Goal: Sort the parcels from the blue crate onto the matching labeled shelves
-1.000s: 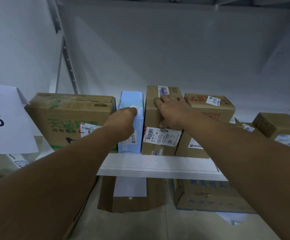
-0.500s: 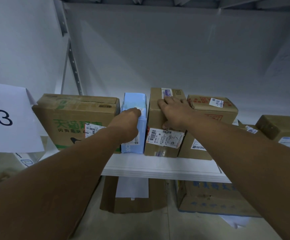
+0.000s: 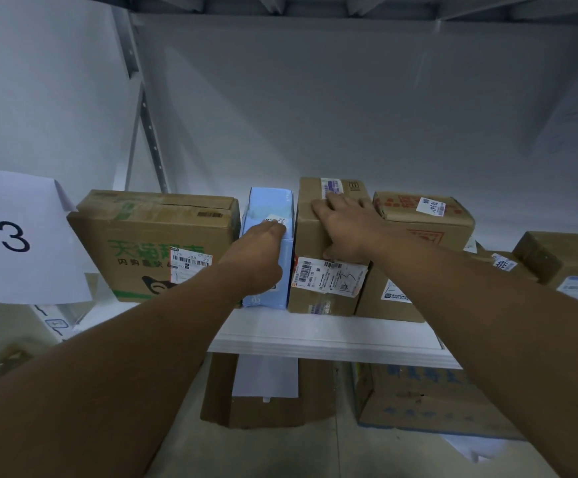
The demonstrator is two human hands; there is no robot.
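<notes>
A narrow light-blue parcel [image 3: 269, 208] stands upright on the white shelf [image 3: 315, 343], squeezed between a large brown box with green print [image 3: 142, 232] and a tall brown parcel [image 3: 318, 294] with a white shipping label. My left hand [image 3: 260, 253] is balled with curled fingers and presses its knuckles against the blue parcel's upper front. My right hand [image 3: 346, 229] wraps over the tall brown parcel's top front edge, fingers on top, thumb on the front face.
A paper sign reading "-3" [image 3: 15, 236] hangs at the left. More brown boxes [image 3: 422, 215] [image 3: 563, 260] stand on the shelf to the right. Below the shelf, cartons [image 3: 429, 398] [image 3: 266, 388] sit on the floor. A slotted metal upright [image 3: 146, 115] rises behind.
Both hands keep their hold on the same two parcels. My view has drifted slightly right and up, so the shelf row sits a little lower-left than before.
</notes>
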